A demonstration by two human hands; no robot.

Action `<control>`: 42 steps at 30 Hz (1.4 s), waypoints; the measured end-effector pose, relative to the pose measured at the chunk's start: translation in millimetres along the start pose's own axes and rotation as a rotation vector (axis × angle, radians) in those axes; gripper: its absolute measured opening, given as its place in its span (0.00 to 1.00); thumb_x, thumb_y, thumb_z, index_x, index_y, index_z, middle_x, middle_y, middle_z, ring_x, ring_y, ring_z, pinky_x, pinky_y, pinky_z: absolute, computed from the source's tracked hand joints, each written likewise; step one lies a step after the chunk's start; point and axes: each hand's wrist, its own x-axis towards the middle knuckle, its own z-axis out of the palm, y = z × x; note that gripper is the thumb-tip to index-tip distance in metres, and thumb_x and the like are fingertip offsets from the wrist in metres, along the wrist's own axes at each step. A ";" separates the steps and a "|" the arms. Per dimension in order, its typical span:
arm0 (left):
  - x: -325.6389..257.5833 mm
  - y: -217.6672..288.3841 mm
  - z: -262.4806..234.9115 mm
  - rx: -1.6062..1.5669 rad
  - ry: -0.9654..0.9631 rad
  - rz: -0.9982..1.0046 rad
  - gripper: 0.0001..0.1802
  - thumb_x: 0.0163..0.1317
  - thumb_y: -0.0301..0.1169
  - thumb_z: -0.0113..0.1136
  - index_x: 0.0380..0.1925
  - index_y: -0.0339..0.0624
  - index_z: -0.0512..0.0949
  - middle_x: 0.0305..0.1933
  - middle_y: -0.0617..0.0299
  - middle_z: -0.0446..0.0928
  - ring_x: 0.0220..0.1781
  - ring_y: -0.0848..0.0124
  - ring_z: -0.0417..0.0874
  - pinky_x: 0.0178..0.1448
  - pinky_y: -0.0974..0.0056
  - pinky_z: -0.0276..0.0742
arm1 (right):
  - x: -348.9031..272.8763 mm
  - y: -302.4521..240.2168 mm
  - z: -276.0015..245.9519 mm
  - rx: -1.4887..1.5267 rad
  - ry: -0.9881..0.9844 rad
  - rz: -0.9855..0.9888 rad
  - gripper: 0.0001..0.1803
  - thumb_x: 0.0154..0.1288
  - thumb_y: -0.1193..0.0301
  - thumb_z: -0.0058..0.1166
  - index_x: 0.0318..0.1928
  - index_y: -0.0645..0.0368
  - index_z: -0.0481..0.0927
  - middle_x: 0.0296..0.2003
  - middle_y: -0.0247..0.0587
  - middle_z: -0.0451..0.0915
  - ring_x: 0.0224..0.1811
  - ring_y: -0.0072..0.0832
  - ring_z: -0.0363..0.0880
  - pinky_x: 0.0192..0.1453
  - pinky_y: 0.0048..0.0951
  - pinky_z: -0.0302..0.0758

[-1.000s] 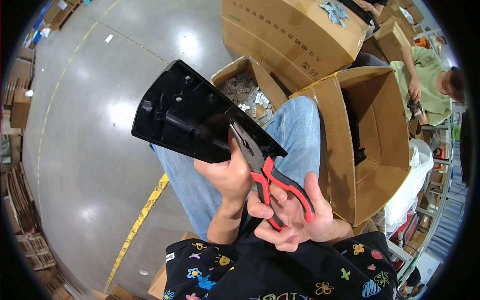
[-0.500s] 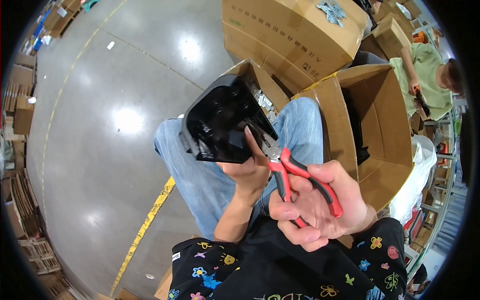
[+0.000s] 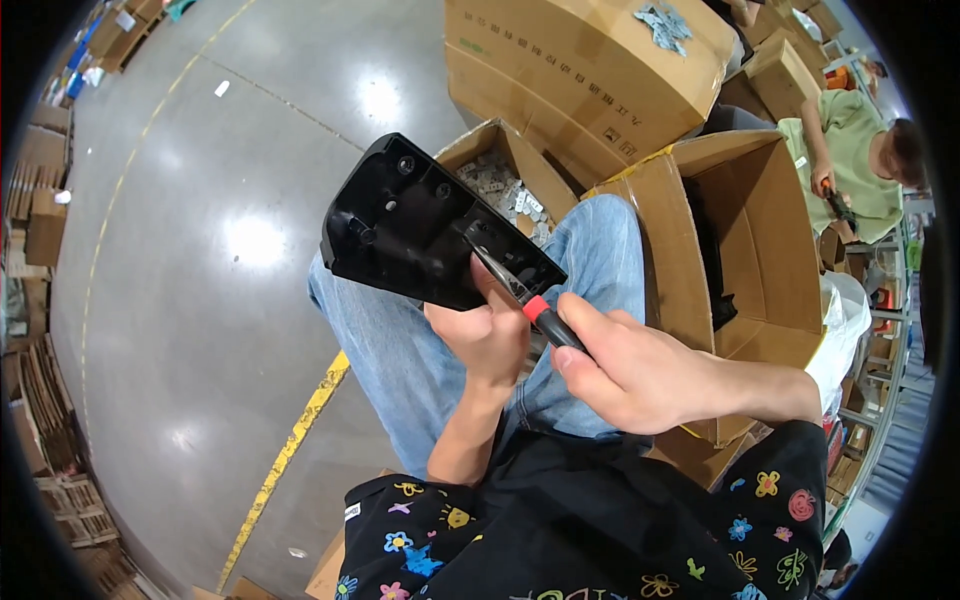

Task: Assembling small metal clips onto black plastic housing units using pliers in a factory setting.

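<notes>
A black plastic housing point(image 3: 400, 225), hollow side up with round screw posts inside, is held above my lap by my left hand point(image 3: 485, 340). The left thumb presses over its near edge, while the other fingers are hidden beneath. My right hand point(image 3: 640, 370) is closed around red and black pliers point(image 3: 535, 305). The tips of the pliers reach inside the housing, close to the left thumb. Whether the jaws grip anything there is too small to tell.
Just beyond my knees stands an open carton point(image 3: 500, 180) holding many small grey metal pieces. A larger open box point(image 3: 750, 240) with something black inside is at the right. Behind them is a big closed carton point(image 3: 580, 70) with grey-blue gloves point(image 3: 663, 25) on top. Another person point(image 3: 850, 160) sits at the far right.
My left hand has tilted the housing so its inside faces up more. My right hand has turned over, and the pliers' handles, spread apart before, are now pressed together.
</notes>
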 end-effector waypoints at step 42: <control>3.6 14.8 -12.4 0.123 0.122 -0.008 0.06 0.60 0.18 0.54 0.37 0.27 0.75 0.34 0.60 0.77 0.32 0.75 0.76 0.38 0.73 0.72 | -8.1 6.0 5.5 1.035 -0.172 0.021 0.24 0.69 0.50 0.36 0.45 0.61 0.63 0.31 0.41 0.67 0.17 0.18 0.56 0.19 0.17 0.53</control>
